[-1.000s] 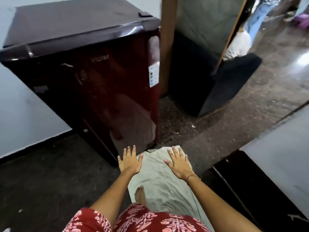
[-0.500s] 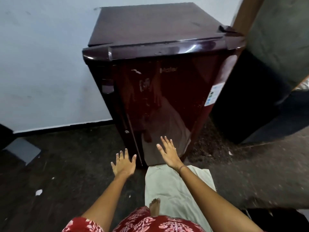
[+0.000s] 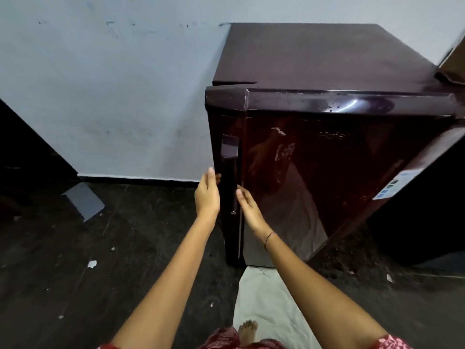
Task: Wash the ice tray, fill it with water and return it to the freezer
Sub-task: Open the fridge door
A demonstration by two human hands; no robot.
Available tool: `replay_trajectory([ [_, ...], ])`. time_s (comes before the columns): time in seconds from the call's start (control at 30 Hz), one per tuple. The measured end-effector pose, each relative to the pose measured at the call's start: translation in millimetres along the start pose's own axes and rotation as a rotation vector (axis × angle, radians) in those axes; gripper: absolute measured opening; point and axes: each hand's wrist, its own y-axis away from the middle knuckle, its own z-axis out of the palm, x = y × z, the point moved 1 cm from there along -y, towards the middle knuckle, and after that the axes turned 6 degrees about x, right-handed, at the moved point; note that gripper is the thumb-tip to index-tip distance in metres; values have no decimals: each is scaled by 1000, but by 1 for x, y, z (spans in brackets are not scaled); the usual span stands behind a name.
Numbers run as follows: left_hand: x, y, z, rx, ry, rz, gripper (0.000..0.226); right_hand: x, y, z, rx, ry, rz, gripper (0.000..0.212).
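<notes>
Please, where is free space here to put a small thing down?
The fridge top is bare, between the wall behind and the door's upper edge. The dark floor left of the fridge, below the wall, is free except small scraps. Crowded: the door's left edge, where the left hand and right hand reach.

Pale blue-grey painted wall (image 3: 113, 96) spans far left to centre, scuffed and marked. Thin black skirting strip (image 3: 138, 180) runs along its base. Dark rough speckled floor (image 3: 63, 285) fills near ground, with small white scraps (image 3: 92, 263) scattered on left. Flat grey angular panel (image 3: 84, 201) lies on floor at left, beside black bulky shape (image 3: 25, 152) at left edge. Pale beige cloth mat (image 3: 271, 303) spread near centre. Brown wooden frame (image 3: 455, 59) far right. Black furniture block (image 3: 427, 210) right.
</notes>
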Motion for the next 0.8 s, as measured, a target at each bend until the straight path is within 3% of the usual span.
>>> replay_trajectory([
  [0.1, 30, -6, 7, 15, 133, 46, 50, -10, -10, 7, -37, 147, -72, 61],
  [0.2, 47, -17, 13, -51, 66, -9, 58, -18, -20, 14, -14, 194, -74, 66],
  [0.3, 55, -30, 18, -228, 49, -105, 68, -24, -29, 18, 34, 84, -77, 25],
  [0.37, 58, -32, 23, -385, 57, -140, 60, -29, -36, 17, 45, 74, -94, 11],
  [0.43, 59, -34, 27, -430, 50, -103, 55, -38, -42, 17, 37, 22, -103, 22],
  [0.57, 54, -38, 28, -365, 69, -7, 53, -48, -48, 23, 41, -43, -140, 60],
  [0.8, 52, -38, 30, -347, 100, 24, 50, -45, -54, 28, 58, -72, -149, 61],
])
